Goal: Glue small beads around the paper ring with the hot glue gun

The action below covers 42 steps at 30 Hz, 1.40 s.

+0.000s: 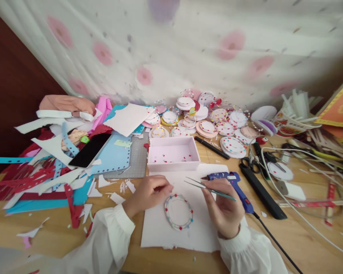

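Observation:
My right hand (227, 211) grips a pair of tweezers (214, 190), whose tips are apart and point left over the white paper (202, 236). On that paper lies a beaded ring (166, 213) with small red and blue stars. Just above its left edge is my left hand (148, 192), closed with the fingers curled; anything inside them is hidden. A blue hot glue gun (242, 196) lies behind my right hand. Beyond the paper stands a shallow white box (174, 165) with several tiny red pieces inside.
Several decorated paper discs (233, 146) crowd the back. Paper scraps (60, 177) and a phone (90, 150) cover the left side. At right lie scissors (250, 164), a black bar (263, 192) and a white cable (298, 213). A paper tub (293, 123) holds pale sticks.

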{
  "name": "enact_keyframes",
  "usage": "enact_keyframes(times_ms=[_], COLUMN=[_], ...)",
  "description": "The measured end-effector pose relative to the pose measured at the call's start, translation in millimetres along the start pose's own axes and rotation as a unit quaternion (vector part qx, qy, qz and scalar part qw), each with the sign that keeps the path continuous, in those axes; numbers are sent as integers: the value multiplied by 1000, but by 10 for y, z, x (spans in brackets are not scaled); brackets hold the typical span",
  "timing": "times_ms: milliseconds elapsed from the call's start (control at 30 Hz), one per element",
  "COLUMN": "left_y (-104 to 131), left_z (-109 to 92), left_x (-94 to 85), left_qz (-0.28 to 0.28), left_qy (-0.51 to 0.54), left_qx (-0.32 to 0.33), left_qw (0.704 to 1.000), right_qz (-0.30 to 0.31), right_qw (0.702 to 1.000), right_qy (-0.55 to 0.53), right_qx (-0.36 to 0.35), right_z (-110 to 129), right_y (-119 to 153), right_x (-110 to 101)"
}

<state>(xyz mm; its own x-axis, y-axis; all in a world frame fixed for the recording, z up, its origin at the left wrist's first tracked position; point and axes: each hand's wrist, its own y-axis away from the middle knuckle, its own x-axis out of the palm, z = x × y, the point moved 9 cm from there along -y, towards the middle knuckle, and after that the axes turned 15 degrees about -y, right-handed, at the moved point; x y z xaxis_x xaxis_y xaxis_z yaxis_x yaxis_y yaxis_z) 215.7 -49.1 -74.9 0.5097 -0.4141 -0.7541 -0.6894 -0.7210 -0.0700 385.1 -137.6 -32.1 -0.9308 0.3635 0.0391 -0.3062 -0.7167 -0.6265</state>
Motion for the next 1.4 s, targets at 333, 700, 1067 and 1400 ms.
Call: enact_keyframes(times_ms=[333, 700, 1067, 1400], left_y=[2, -27, -63, -55], left_z=[227, 263, 291, 308], left_x=[-112, -41, -24, -11], left_qz=[-88, -76, -85, -112], left_qy=[166, 188, 189, 192], left_qx=[-79, -79, -72, -62], left_qw=[979, 976, 976, 973], right_qz=[-59, -65, -16, -16], right_qw=[993, 997, 986, 984], right_qy=[38, 30, 142, 160], right_qx=[-90, -23, -81, -83], right_z=[131, -215, -115, -152], right_y=[37, 168, 131, 153], right_x=[-94, -49, 42, 44])
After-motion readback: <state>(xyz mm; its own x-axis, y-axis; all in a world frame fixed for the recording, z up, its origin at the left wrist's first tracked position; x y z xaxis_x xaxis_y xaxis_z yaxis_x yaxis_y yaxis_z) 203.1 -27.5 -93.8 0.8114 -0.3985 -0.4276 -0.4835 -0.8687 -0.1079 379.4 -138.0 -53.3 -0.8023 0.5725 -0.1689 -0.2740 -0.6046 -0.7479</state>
